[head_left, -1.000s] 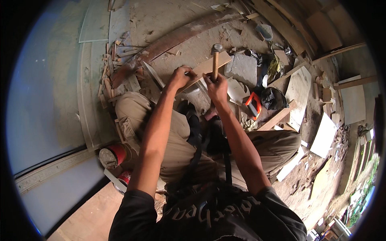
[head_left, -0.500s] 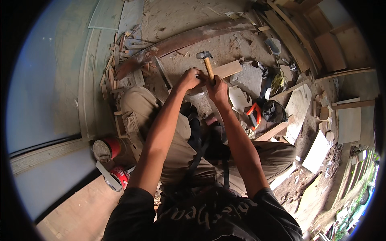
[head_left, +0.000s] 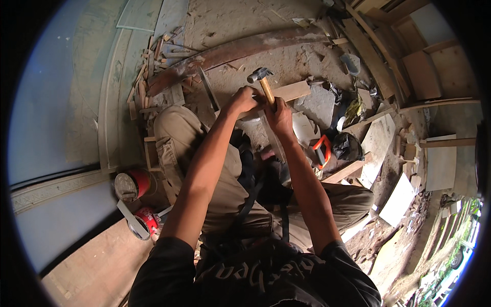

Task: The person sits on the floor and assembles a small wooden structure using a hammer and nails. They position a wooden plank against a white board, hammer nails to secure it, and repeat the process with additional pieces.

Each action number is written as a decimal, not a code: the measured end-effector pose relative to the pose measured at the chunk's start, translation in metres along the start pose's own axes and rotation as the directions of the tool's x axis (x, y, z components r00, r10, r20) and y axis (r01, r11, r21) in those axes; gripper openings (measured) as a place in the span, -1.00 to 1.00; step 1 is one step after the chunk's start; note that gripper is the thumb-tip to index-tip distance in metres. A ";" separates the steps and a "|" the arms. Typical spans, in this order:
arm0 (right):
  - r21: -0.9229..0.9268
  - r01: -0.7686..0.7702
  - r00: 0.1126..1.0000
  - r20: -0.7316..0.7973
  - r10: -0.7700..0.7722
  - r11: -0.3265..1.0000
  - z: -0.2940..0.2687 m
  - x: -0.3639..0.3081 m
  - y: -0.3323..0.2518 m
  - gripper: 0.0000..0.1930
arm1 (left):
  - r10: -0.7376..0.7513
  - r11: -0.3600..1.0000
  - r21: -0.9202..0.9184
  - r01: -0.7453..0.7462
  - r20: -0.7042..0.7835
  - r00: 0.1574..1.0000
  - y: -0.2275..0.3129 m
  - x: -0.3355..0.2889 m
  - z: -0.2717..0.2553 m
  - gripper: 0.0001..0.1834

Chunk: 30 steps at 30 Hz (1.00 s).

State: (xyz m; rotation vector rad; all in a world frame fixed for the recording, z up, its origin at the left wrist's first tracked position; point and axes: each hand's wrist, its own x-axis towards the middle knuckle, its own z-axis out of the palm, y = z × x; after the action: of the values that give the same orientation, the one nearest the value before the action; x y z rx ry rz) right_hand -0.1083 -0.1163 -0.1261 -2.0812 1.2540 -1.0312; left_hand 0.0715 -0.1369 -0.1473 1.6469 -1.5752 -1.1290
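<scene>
A claw hammer [head_left: 267,90] with a dark metal head and wooden handle stands head up, tilted slightly left, in my closed right hand [head_left: 280,116]. Close on its left, my left hand [head_left: 245,100] is closed with its fingertips pinched together; what they hold, if anything, is hidden. A pale wooden board [head_left: 292,91] lies behind both hands, its left part covered by them. Left of my left hand, a narrow dark strip [head_left: 207,88] leans upward. A saw with an orange handle [head_left: 322,152] lies to the right of my right forearm.
A long reddish-brown beam [head_left: 230,52] crosses the ground ahead, with wood scraps [head_left: 166,48] at its left end. A grey slab [head_left: 315,104] and black plastic bag [head_left: 347,146] lie rightward. Two red cans [head_left: 141,185] stand at left, near my knee.
The hammer's head has turned and dipped slightly in my right hand. Both hands remain close together, and the whole view has shifted a little.
</scene>
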 end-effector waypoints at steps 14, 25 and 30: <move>-0.048 0.025 0.999 0.028 -0.024 0.999 0.002 0.000 0.005 -0.74 | -0.078 0.989 0.129 0.079 -0.010 0.997 0.023 -0.007 -0.004 -0.51; -0.049 0.025 0.999 0.022 -0.024 0.999 0.004 0.000 0.009 -0.76 | -0.015 0.996 0.085 0.015 0.001 1.000 0.021 -0.007 -0.004 -0.52; -0.055 0.030 0.999 0.019 -0.029 0.998 0.004 0.001 0.011 -0.77 | -0.040 0.997 0.071 0.038 0.024 0.999 0.029 -0.010 -0.005 -0.52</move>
State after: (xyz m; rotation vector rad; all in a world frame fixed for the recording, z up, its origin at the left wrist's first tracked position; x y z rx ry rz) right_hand -0.1099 -0.1223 -0.1360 -2.1515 1.2598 -0.9983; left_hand 0.0629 -0.1317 -0.1183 1.7228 -1.6221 -1.1297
